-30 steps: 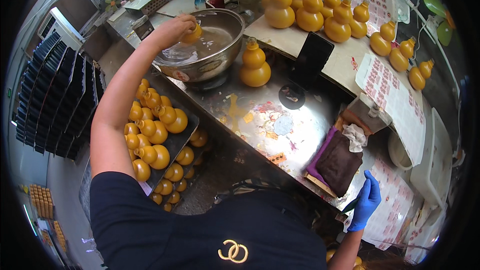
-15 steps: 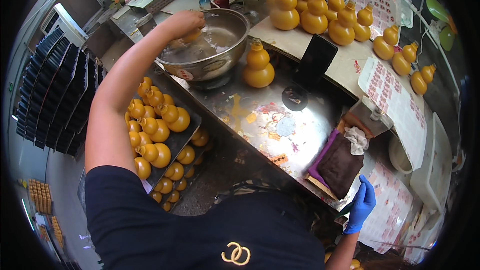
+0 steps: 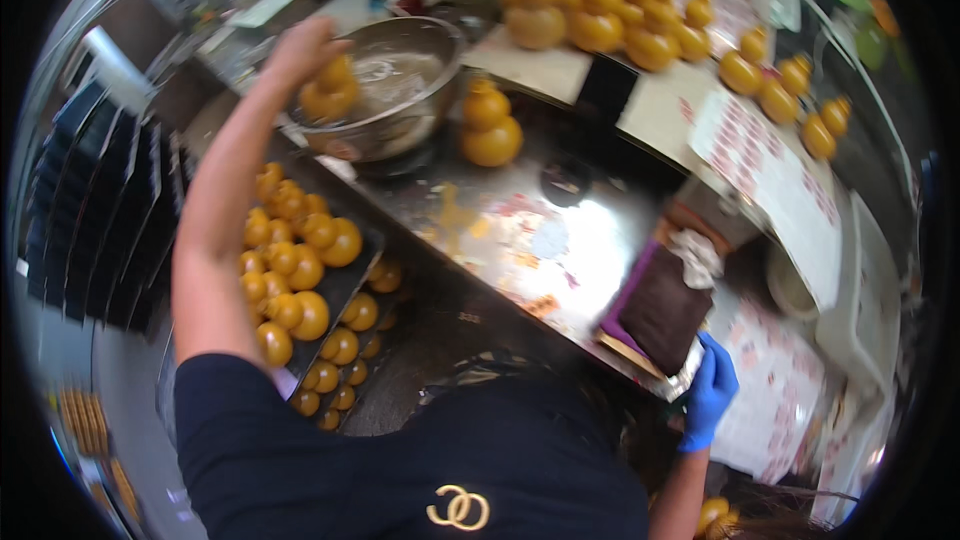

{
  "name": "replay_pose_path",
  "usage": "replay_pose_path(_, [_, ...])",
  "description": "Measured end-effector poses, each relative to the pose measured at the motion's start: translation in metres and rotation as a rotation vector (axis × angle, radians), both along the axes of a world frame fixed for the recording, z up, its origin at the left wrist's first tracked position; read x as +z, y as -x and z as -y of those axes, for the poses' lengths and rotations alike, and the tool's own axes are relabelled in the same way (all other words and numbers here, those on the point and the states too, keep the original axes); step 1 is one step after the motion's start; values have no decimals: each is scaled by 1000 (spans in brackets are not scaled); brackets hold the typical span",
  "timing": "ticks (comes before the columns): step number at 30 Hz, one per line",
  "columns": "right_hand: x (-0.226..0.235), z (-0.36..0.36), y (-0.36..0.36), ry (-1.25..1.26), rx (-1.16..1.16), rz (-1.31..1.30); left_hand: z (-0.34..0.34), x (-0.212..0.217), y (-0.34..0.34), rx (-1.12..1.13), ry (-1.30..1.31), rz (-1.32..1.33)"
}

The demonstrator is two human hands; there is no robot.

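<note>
My bare left hand [image 3: 305,48] is closed round the top of a yellow gourd-shaped bottle [image 3: 330,95], holding it above the near-left rim of a metal bowl [image 3: 420,112] of cloudy water. Motion blurs that hand and the bottle. Just right of the bowl, another gourd-shaped bottle [image 3: 491,130] stands upright on the metal worktop. My right hand [image 3: 712,390], in a blue glove, is at the worktop's near edge beside a dark brown cloth pad [image 3: 660,310]. Its fingers are curled closed; what they hold, if anything, does not show clearly.
Several gourd-shaped bottles [image 3: 595,15] stand on the raised back shelf, near a black phone [image 3: 606,90]. Trays of more gourds [image 3: 310,315] are stacked below my left arm. Printed sticker sheets [image 3: 770,175] and a crumpled white tissue [image 3: 695,258] lie to the right.
My left hand has lifted the gourd-shaped bottle up and left, from inside the bowl to above its rim. The whole view has shifted slightly. My right hand stays by the cloth pad.
</note>
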State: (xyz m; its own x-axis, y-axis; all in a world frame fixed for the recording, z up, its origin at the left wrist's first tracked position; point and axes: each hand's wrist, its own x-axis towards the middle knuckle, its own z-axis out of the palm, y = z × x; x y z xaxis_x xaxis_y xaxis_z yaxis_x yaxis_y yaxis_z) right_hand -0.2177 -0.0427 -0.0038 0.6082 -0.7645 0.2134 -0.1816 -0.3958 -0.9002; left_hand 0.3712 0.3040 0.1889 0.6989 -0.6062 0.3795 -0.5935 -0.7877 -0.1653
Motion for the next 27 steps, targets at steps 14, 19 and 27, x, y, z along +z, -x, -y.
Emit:
replay_pose_path(14, [34,-21,-39,-270,173,113,119,58,195,-631,558,-211])
replay_pose_path(19, [57,-16,-60,-62,282,107,251,8,270,-992,373,-565])
replay_pose_path(27, [35,33,-57,-111,24,-104,331,-102,289,-1038,623,-1052])
